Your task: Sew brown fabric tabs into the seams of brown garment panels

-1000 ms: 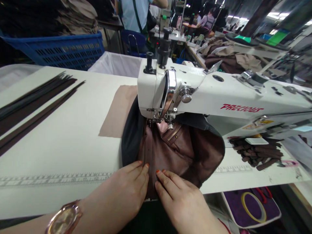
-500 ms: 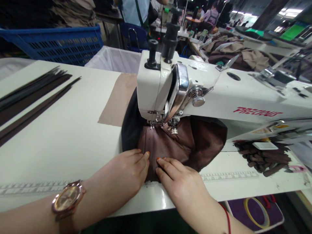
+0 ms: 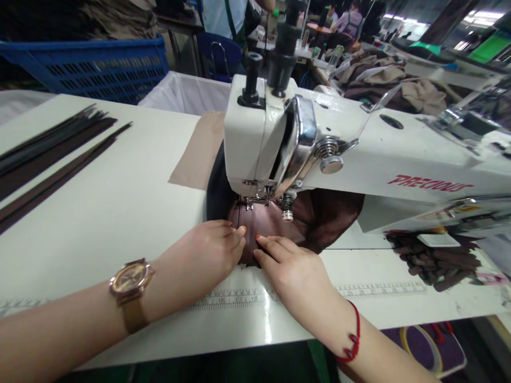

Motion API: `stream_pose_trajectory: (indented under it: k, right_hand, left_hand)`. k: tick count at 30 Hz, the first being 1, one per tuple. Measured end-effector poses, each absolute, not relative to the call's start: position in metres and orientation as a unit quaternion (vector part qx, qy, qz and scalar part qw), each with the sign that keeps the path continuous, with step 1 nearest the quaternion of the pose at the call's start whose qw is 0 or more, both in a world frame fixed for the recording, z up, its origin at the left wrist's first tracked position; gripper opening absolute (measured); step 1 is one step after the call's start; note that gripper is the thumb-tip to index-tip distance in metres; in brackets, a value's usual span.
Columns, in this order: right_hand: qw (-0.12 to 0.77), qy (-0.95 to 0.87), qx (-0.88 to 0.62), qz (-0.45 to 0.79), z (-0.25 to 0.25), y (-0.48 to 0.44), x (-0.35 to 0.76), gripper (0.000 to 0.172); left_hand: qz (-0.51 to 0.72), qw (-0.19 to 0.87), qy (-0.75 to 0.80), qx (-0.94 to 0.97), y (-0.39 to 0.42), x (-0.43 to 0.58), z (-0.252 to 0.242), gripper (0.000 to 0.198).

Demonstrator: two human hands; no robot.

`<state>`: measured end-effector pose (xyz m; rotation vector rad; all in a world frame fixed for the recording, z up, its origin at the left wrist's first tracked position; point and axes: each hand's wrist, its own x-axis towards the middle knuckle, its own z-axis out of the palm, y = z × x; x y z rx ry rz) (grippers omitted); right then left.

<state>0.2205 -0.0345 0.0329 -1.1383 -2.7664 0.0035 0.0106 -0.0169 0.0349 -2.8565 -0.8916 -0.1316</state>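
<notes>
A brown leather piece point(image 3: 275, 226) with dark lining lies under the head of a white sewing machine point(image 3: 339, 154). My left hand point(image 3: 207, 255), with a rose-gold watch on the wrist, lies flat on the leather's near left edge, fingers pressed together and pointing at the needle. My right hand point(image 3: 293, 266), with a red bracelet on the wrist, lies flat on the leather just right of it. The fingertips of both hands almost meet in front of the presser foot point(image 3: 251, 201). Neither hand grips anything.
Long dark strips point(image 3: 51, 154) lie at the table's left. A beige sheet point(image 3: 197, 151) lies behind the leather. Small brown pieces point(image 3: 435, 260) are piled at the right. A blue crate point(image 3: 91, 66) and a white bin point(image 3: 187, 96) stand beyond the table. A person stands at the back.
The leather has fed away under the needle; less of it shows in front of the foot. Both hands have moved forward with it, farther onto the table.
</notes>
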Motion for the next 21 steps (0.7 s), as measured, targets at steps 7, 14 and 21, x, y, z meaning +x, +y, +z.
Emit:
stream_pose_trajectory:
  k: [7,14,21]
  right_hand:
    - [0.104,-0.918,-0.381,-0.009,0.024,-0.044,0.225,0.031]
    - [0.122,-0.909,-0.398,0.024,0.018,-0.077,0.232,0.035]
    - [0.113,-0.91,-0.395,0.047,0.018,-0.086,0.238,0.04]
  left_hand:
    - [-0.073,0.054,-0.311,-0.946,-0.025,0.003,0.029,0.037]
    - [-0.25,-0.231,-0.504,-0.794,-0.001,-0.029,0.055,0.035]
    - [-0.262,-0.078,-0.389,-0.88,-0.035,-0.016,0.038,0.027]
